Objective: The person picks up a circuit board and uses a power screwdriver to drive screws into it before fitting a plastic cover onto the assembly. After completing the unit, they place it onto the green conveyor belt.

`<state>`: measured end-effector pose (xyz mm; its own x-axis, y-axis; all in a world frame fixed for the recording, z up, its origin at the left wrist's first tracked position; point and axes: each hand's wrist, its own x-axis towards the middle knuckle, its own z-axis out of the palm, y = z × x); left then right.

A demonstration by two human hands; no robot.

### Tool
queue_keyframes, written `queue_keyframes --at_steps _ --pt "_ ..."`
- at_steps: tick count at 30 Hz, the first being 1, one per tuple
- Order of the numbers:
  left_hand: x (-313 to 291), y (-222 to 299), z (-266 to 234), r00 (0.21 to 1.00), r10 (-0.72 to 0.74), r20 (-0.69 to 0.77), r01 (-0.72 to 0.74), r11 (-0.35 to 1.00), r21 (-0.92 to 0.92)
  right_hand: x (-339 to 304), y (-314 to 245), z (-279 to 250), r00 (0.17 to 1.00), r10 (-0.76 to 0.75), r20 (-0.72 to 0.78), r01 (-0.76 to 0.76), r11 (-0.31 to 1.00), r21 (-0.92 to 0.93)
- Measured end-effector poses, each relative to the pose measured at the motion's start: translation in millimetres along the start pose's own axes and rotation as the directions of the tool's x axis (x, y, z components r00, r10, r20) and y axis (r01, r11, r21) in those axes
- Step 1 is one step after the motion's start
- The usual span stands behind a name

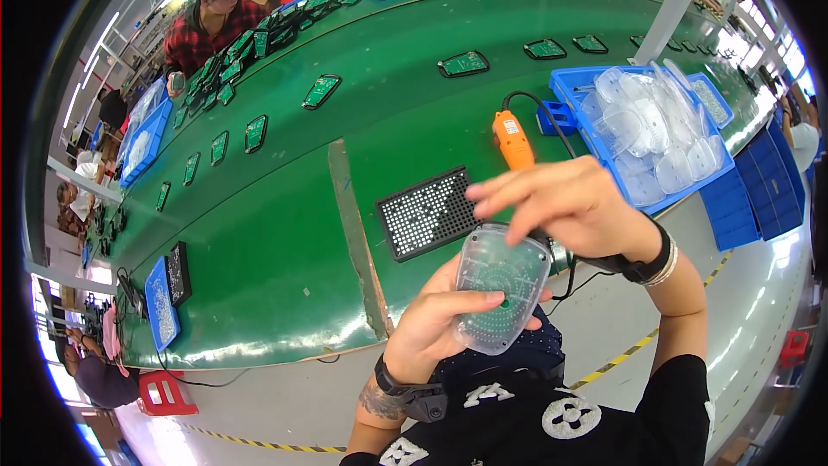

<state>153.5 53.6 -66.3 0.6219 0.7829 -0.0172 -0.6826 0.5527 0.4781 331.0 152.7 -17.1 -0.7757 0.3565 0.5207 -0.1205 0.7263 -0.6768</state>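
A clear rounded plastic case (pixel 503 280) with rings of small dots and a greenish inside rests in my left hand (pixel 435 315). My left fingers are wrapped round it and the thumb presses on its face. Over the case's far end hovers my right hand (pixel 561 207), fingers stretched to the left and thumb apart from them. Beyond that hand, partly hidden by it, is an orange corded electric screwdriver (pixel 513 140); whether my palm touches it is hidden. A black tray (pixel 405 250) dotted with white spots lies just left of the case.
A blue bin (pixel 559 78) of clear plastic covers stands right, beside a blue holder (pixel 555 118). Green circuit boards (pixel 463 64) in black frames line the green table (pixel 285 242). At far left sits a co-worker (pixel 216 22) beside a heap of boards. A metal post (pixel 673 9) rises behind the bin.
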Motion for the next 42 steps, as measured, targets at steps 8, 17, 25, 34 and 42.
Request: queue_keyframes --at_steps 8,17,25,34,42 --pt "7 -14 5 0.88 0.319 -0.352 -0.252 0.941 0.224 -20 -40 48 0.947 0.322 -0.002 -0.284 0.832 -0.477" --pt "4 -20 4 0.818 0.494 -0.296 -0.379 0.849 0.368 -21 -32 46 0.971 0.238 -0.012 -0.219 0.873 -0.436" --pt "-9 -30 -8 0.817 0.51 -0.269 -0.299 0.774 0.559 -21 -24 45 0.975 0.221 0.02 -0.194 0.894 -0.403" --pt "-13 -37 -6 0.885 0.39 -0.254 -0.065 0.644 0.762 -34 -14 44 0.86 0.51 -0.031 -0.499 0.851 0.163" --pt "-9 -30 -2 0.927 0.162 -0.338 0.039 0.855 0.517 -33 5 33 0.725 0.663 -0.188 -0.53 0.71 0.464"
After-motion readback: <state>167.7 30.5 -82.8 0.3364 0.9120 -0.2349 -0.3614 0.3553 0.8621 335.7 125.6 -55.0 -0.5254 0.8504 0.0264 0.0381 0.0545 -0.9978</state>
